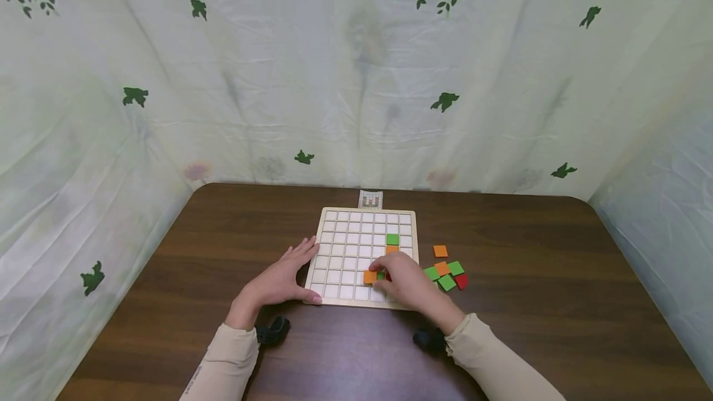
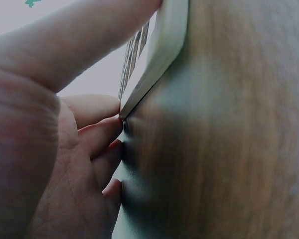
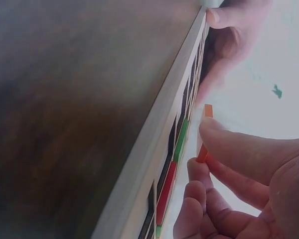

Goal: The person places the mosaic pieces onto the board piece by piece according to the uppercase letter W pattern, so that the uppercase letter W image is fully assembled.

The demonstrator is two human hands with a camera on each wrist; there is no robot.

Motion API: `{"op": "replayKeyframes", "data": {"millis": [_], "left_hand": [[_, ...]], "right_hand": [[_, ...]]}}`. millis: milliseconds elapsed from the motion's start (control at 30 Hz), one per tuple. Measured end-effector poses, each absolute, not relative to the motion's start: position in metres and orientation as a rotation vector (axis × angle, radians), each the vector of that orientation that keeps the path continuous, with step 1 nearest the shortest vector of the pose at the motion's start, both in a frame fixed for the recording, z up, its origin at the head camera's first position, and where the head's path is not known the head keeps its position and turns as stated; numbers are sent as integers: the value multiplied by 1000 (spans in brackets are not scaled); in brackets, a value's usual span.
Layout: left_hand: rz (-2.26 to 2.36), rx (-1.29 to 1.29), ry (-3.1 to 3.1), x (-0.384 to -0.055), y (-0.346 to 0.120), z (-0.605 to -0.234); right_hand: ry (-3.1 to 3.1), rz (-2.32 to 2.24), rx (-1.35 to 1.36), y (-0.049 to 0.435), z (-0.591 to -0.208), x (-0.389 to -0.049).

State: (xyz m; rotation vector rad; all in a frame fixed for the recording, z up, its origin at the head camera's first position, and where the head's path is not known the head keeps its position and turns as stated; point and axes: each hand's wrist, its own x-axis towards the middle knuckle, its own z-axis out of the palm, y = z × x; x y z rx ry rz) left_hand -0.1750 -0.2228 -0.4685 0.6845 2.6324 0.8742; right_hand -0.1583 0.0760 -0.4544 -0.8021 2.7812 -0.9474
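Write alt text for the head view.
A person's right hand pinches an orange tile above a white gridded board, while the left hand touches the board's left side. Loose green, orange and red tiles lie on the brown table, right of the board.

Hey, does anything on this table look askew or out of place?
Nothing odd stands out. The loose tiles right of the grid board lie at mixed angles, one orange tile apart, which seems ordinary for spare pieces.
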Motion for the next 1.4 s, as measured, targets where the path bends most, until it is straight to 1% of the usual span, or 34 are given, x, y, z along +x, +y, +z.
{"op": "replayKeyframes", "data": {"millis": [567, 900, 1400], "left_hand": [[856, 701, 2651, -175, -223, -468], [847, 666, 2637, -174, -222, -466], [856, 686, 2643, -175, -222, -468]], "right_hand": [[2774, -886, -802, 67, -453, -162], [2796, -836, -844, 63, -452, -164], [2814, -806, -888, 59, -453, -167]]}}
